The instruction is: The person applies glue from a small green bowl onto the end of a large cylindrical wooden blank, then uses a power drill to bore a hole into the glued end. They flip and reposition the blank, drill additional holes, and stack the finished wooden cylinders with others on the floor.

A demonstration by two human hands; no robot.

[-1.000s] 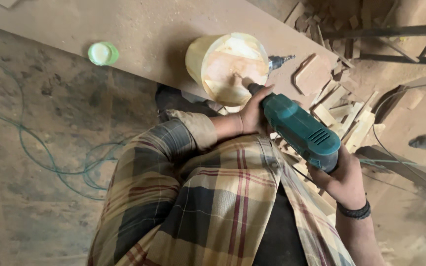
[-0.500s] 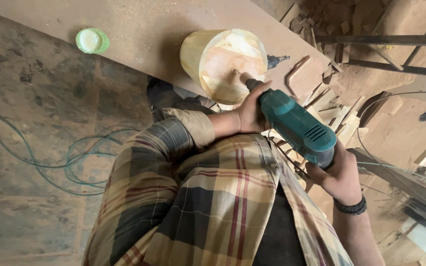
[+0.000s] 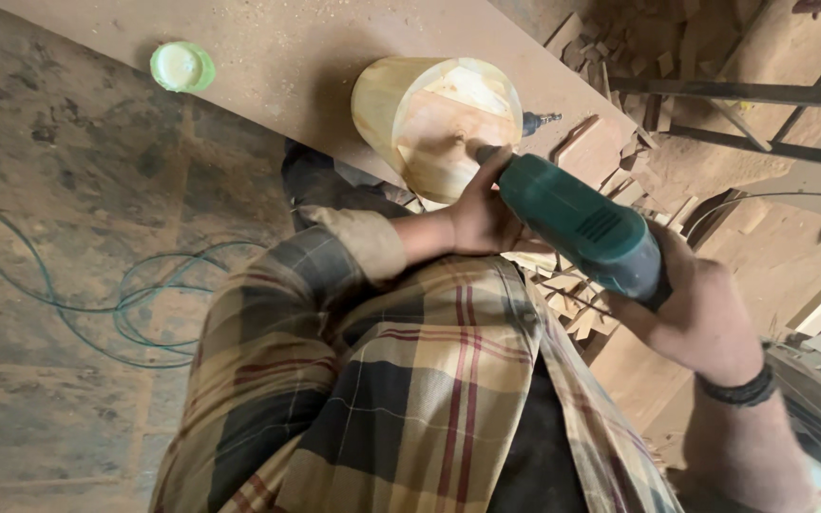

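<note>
From up here I see my right hand [image 3: 705, 318] wrapped around the rear grip of a teal-green electric power drill [image 3: 582, 226], while my left hand [image 3: 482, 214] closes around its front end, steadying the nose against a pale round wooden block [image 3: 434, 123] that lies at the near edge of the long brown board worktop [image 3: 287, 57]. I judge the drilling is in hand at one spot on the block's face; I can make out no finished holes, so most seems left. A light green round plastic lid [image 3: 182, 66] sits well apart on the worktop. Below, the dusty concrete floor [image 3: 40, 285] carries a looped green cable [image 3: 144, 304], and wood offcuts [image 3: 648, 57] pile beyond the board.
</note>
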